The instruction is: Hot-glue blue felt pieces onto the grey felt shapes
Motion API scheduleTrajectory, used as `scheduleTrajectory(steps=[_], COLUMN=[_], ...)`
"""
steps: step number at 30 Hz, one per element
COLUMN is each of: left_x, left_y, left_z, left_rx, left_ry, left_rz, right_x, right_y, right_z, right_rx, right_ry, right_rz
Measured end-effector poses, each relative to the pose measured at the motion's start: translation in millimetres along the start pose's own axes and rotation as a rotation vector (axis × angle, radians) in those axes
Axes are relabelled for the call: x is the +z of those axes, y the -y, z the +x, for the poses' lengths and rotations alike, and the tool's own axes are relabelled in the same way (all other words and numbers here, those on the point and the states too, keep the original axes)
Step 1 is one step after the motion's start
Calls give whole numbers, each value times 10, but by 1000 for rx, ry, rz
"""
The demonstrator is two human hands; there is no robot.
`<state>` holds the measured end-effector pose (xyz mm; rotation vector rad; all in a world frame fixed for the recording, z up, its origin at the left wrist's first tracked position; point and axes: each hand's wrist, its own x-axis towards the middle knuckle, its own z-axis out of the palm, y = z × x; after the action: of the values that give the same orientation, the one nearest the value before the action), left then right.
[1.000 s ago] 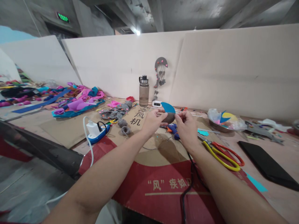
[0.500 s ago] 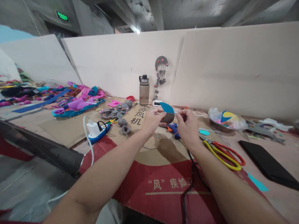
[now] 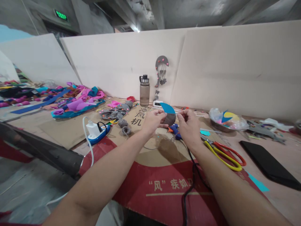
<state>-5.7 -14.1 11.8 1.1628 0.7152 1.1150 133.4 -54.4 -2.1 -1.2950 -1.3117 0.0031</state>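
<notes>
My left hand (image 3: 152, 123) is closed on a rounded felt piece (image 3: 168, 109), bright blue on its upper part and grey below. The piece is held up above the cardboard. At its right edge my right hand (image 3: 188, 127) pinches a thin strand of yarn, which lies along the line where blue meets grey; the strand's end is hidden by the fingers. Below and between the hands a blue glue gun (image 3: 176, 131) rests on the cardboard, its black cord running toward me. A ball of grey yarn (image 3: 126, 130) sits left of my left hand, its loose strand trailing right.
Scissors (image 3: 218, 150) with red and yellow handles and a black phone (image 3: 268, 163) lie at right. Behind them is a metal bowl (image 3: 221, 126) with felt scraps. A power strip (image 3: 100, 136), a bottle (image 3: 144, 92) and colourful felt (image 3: 80, 105) stand left.
Both hands keep nearly the same pose around the felt piece. The whole view has shifted very slightly; nothing was taken up or let go.
</notes>
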Motion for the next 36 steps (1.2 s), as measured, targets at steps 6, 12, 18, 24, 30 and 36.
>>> scheduleTrajectory(steps=[6, 12, 18, 24, 30, 36], left_x=[-6, -42, -58, -62, -82, -115], left_y=[-10, 8, 23, 4, 7, -8], left_z=[-5, 30, 47, 55, 72, 89], left_rx=[-27, -38, -43, -57, -58, -83], left_ry=[11, 58, 82, 93, 110, 146], left_rz=[-15, -36, -39, -48, -69, -92], right_x=[10, 25, 37, 58, 67, 90], right_y=[-39, -82, -113, -132, -97, -60], right_z=[9, 26, 34, 42, 44, 22], right_rx=[29, 80, 108, 137, 203, 310], right_ry=[12, 39, 62, 76, 111, 208], right_rz=[33, 140, 191, 236, 345, 580])
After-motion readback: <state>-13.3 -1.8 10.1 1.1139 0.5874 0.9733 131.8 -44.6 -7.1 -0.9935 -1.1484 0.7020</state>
